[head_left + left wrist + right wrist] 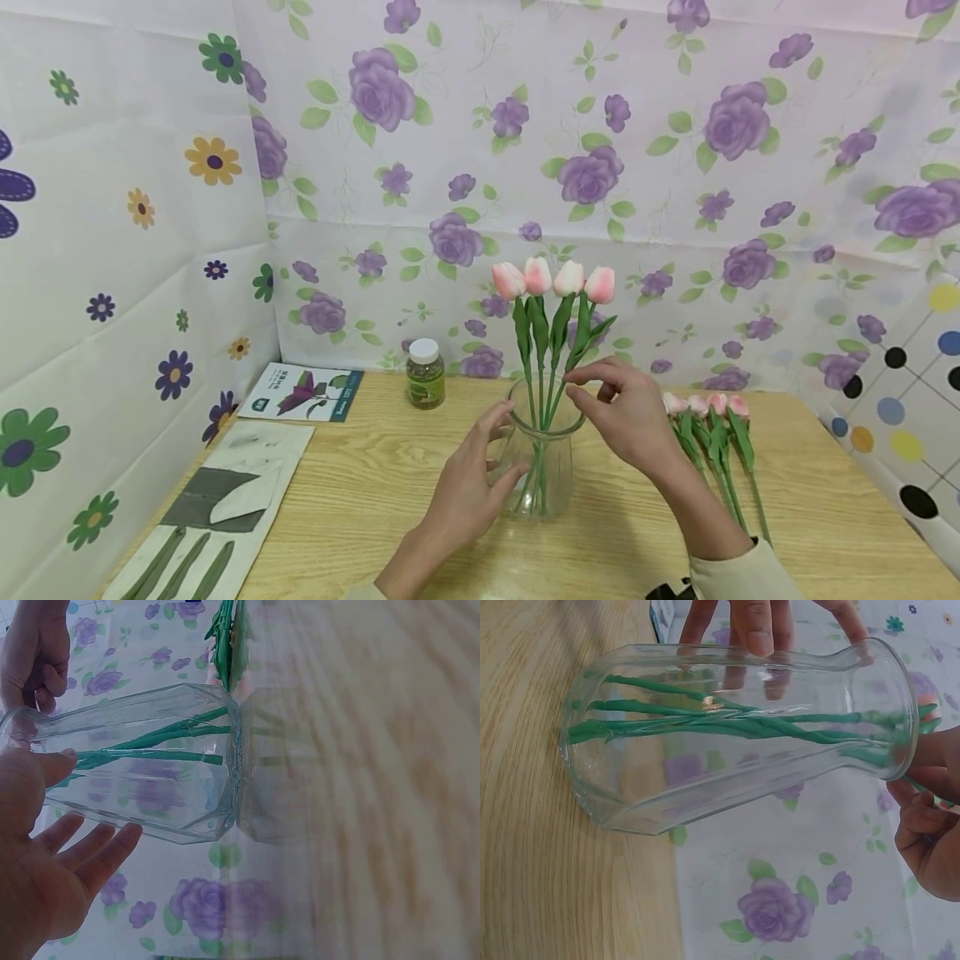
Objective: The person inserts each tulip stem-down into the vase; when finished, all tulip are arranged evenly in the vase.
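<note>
A clear glass vase [536, 475] stands upright on the table, holding several pink-and-white tulips [568, 279] with green stems. At its rim, my right hand [626, 412] pinches the stem of the rightmost tulip between thumb and forefinger. In the right wrist view, that right hand [934, 832] is by the vase mouth, its other fingers curled. My left hand [465, 483] is at the left side of the vase, with fingers spread along the glass. The left wrist view shows this left hand [56, 877] loosely extended near the glass; firm contact cannot be made out.
More tulips [723, 454] lie on the table to the right, partly behind my right forearm. A white-capped jar [426, 379] stands at the back left. A printed booklet [303, 392] and a grey-and-white sheet [217, 508] lie along the left edge. A small black object [670, 592] sits at the front.
</note>
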Motion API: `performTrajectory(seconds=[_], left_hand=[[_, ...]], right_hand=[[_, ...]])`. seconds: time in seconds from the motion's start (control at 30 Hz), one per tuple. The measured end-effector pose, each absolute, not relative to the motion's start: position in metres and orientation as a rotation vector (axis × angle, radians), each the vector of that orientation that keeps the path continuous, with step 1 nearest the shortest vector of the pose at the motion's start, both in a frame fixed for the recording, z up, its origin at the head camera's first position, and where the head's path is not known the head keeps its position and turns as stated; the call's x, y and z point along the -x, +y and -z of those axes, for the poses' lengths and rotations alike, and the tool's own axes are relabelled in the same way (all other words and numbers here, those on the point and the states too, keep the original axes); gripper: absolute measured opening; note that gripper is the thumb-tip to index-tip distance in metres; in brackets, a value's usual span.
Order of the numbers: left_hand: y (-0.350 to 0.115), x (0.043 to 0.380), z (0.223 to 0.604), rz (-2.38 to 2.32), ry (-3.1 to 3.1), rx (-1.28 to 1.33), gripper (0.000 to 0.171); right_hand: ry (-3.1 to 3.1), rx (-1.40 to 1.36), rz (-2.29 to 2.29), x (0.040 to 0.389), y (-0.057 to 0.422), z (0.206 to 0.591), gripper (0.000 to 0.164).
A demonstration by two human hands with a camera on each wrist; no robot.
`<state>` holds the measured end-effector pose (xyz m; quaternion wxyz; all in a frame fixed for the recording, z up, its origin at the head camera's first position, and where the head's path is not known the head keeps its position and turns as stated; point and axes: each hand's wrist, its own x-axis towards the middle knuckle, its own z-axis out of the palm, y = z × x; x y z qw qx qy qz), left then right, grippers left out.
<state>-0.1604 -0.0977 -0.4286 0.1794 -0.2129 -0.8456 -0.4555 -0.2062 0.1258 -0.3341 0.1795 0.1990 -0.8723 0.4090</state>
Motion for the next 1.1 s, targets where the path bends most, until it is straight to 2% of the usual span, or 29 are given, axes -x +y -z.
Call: performTrajectory(seconds=[0.47,1.1], left_hand=[[-0.097,0.16,0.429,1.269,-2.386,0.597,0.085],[-0.096,0.161,0.428,1.284,-2.375,0.593,0.086]], right_hand=[[-2.398,-0.449,-1.331,0.205,0.158,0.334,0.013],[-2.407,-0.362,-1.455,0.211,0.214,0.335,0.022]])
